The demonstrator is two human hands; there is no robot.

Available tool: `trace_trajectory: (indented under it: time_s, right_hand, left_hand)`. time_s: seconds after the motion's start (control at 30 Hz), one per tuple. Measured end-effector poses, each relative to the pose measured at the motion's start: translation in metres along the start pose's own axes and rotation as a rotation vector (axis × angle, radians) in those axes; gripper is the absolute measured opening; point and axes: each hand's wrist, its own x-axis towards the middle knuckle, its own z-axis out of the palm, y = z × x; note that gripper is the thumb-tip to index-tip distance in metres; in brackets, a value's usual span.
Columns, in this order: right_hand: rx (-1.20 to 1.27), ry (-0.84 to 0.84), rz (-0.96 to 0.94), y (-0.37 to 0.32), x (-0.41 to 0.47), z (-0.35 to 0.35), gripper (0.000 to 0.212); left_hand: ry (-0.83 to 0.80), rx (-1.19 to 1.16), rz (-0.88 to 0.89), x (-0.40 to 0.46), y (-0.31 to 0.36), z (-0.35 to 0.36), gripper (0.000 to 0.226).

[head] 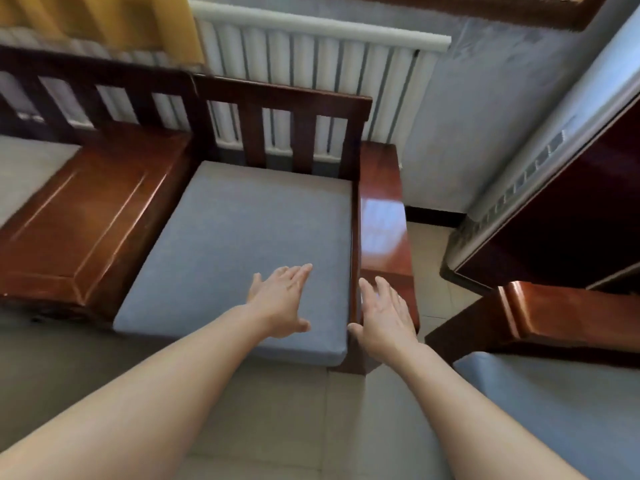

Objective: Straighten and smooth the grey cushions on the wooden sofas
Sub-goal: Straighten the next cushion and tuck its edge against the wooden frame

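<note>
1. The grey cushion (pixel 239 251) lay in the seat of the wooden armchair (pixel 381 209), between a flat wooden side panel (pixel 86 216) on its left and the glossy armrest on its right, its back edge against the slatted backrest (pixel 280 109).
2. The left hand (pixel 277 303) was spread flat with straight fingers over the front right part of that cushion; its grip was released and held nothing, and whether the palm pressed the fabric or only hovered just above could not be told.
3. The right hand (pixel 384 313) was likewise open, fingers straight, at the front end of the armrest, with its thumb beside the cushion's front right corner; its grip also grasped nothing.
4. The cushion's surface looked flat and free of visible wrinkles, and its edges ran roughly in line with the frame, so this seat seemed almost or wholly finished, pending perhaps a last smoothing stroke.
5. A second grey cushion (pixel 554 410) showed at the lower right on another wooden sofa (pixel 554 317); only part of it was in view, so its state could not be judged.
6. A further pale cushion (pixel 27 174) appeared at the far left edge, blurred and mostly cut off.
7. By that reckoning, the task stood partway, with at least the neighbouring seats probably left to check.
</note>
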Motion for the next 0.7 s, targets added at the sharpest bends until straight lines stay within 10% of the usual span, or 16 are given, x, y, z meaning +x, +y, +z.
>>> trace_trajectory:
  time_s: [0.7]
  right_hand:
    - [-0.193, -0.039, -0.437, -0.086, 0.070, 0.276, 0.086]
  left_hand:
    - [-0.068, -0.128, -0.289, 0.007, -0.163, 0.230, 0.096]
